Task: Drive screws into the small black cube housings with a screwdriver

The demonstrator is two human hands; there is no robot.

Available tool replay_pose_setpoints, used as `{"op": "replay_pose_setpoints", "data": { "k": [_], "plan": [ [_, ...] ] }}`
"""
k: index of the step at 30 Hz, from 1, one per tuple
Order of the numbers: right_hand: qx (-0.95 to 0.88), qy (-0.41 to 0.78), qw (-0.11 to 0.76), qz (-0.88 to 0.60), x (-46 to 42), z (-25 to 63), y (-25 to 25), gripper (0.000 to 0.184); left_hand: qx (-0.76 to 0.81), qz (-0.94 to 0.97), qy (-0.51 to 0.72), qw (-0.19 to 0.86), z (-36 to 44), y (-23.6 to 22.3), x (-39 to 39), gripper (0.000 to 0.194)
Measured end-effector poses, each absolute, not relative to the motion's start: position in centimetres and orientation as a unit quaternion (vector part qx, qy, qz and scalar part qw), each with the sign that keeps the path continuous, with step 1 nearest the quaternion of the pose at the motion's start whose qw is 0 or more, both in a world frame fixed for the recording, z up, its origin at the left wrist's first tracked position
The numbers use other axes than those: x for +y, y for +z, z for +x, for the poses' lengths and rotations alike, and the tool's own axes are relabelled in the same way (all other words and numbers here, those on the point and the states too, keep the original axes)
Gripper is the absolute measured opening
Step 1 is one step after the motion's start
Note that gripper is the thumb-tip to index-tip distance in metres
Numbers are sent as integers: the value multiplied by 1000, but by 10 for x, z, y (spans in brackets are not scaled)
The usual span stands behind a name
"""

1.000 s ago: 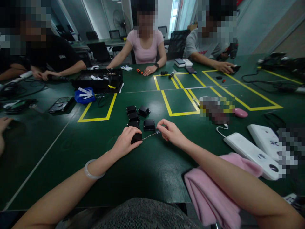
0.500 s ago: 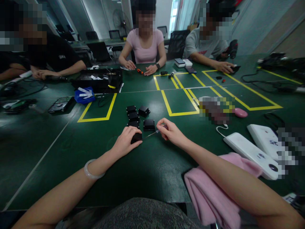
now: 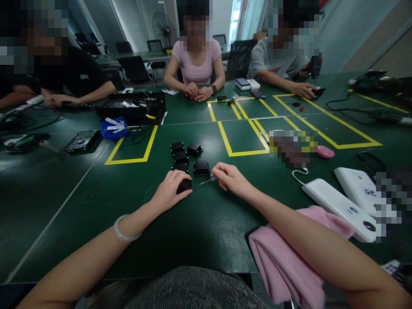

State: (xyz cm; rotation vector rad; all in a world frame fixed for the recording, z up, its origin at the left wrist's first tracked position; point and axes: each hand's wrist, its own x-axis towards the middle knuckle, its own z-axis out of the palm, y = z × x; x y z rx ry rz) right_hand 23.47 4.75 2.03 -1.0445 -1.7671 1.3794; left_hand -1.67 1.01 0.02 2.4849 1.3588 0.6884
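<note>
My left hand (image 3: 169,189) is closed round a small black box (image 3: 184,186), holding it against the green table. Between the fingertips of my right hand (image 3: 230,177) is the handle of a thin screwdriver (image 3: 202,183). Its shaft slants down to the left, and the tip meets the right side of the held box; the exact contact point is too small to make out. Several similar black boxes stand just beyond my hands, among them one box (image 3: 201,168) between the two hands and a tilted one (image 3: 194,149) farther back.
Yellow tape (image 3: 247,152) marks areas on the table. A black bin (image 3: 131,107) and a blue container (image 3: 114,128) stand at the back left. White power banks (image 3: 341,210) and a pink cloth (image 3: 286,257) lie right, near my forearm. Co-workers sit across the table.
My right hand shifts very slightly, with the screwdriver still reaching the box. My left hand stays put. Across the table, a co-worker's hands have come together over an orange-and-black tool.
</note>
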Motion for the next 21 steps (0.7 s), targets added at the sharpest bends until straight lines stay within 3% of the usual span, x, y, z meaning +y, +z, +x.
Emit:
{"op": "replay_pose_setpoints", "data": {
  "k": [21],
  "plan": [
    [-676,527,332,-394,49,235,19,24,455,850,243,108,-17,-1,11,28]
  ]
}}
